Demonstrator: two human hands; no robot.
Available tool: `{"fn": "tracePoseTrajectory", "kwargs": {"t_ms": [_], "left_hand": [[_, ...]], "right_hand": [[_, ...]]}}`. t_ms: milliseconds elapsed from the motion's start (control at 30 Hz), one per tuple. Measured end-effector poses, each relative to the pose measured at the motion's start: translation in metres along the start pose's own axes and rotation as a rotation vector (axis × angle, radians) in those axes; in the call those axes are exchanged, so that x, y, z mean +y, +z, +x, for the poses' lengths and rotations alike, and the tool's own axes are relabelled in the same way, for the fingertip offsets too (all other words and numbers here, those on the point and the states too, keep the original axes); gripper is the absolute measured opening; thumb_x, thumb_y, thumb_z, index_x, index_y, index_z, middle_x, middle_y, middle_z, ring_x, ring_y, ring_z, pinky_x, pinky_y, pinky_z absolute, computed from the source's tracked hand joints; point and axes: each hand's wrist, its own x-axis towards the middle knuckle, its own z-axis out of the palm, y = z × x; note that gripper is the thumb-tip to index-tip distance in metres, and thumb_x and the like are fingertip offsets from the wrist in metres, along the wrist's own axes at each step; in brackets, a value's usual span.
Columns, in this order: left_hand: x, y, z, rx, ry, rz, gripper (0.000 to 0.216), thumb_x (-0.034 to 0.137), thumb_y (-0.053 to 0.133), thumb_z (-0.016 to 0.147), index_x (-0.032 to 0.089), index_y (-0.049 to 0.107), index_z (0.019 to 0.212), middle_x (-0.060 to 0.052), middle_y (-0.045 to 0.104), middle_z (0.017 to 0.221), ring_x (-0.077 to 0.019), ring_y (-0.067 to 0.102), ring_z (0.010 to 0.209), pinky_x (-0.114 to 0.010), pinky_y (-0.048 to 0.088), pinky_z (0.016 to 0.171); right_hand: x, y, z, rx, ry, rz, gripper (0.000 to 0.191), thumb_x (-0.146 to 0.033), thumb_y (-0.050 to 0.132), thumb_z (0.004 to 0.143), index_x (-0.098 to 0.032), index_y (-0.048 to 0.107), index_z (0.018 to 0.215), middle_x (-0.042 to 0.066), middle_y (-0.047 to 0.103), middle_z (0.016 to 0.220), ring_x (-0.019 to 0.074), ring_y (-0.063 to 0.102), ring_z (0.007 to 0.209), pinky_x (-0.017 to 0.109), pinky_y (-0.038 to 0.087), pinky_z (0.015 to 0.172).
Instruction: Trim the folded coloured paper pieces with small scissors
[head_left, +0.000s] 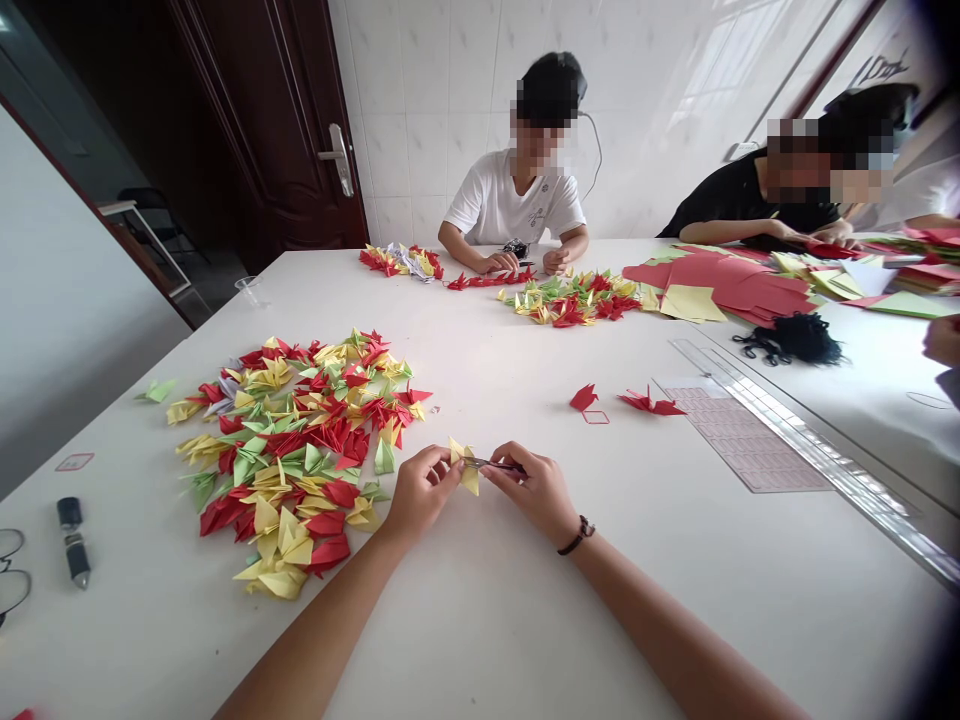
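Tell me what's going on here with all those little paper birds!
Someone at a white table is handling a yellow paper bird. The left-hand grip pinches it, and the right-hand grip holds a slim metal tool at it. A big colourful pile of folded birds lies to the left; some red birds lie ahead to the right. Across the table, a person in white sits with both hands near more folded paper.

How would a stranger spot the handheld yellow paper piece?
On the white table, find the multicoloured folded-paper pile. Just right, the bare left hand pinches the yellow folded-paper piece; unlike the pile's pieces, it meets a slim metal tool.
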Motion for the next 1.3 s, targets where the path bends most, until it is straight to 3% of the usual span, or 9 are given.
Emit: {"fn": "tracePoseTrajectory", "kwargs": {"t_ms": [733, 1300], "left_hand": [[-0.0003, 0.0001, -0.0004, -0.038, -0.033, 0.009, 0.019, 0.032, 0.048, 0.075, 0.016, 0.052, 0.067, 0.002, 0.048, 0.061, -0.0083, 0.041, 0.052, -0.020, 0.034, 0.049], [0.0003, 0.0012, -0.0001, -0.053, -0.051, 0.007, 0.018, 0.032, 0.048, 0.074, 0.016, 0.050, 0.066, 0.002, 0.047, 0.060, -0.0091, 0.040, 0.053, -0.020, 0.033, 0.051]], "right_hand": [[-0.0010, -0.0010, 0.0022, -0.159, 0.074, 0.064, 0.030, -0.048, 0.043, 0.078, -0.020, 0.050, 0.067, -0.004, 0.038, 0.050, 0.0092, 0.031, 0.047, 0.021, 0.027, 0.046], [0.0028, 0.0016, 0.0031, -0.171, 0.062, 0.051, 0.032, -0.049, 0.042, 0.078, -0.019, 0.050, 0.067, -0.004, 0.039, 0.050, 0.0087, 0.032, 0.047, 0.020, 0.027, 0.046]]}}
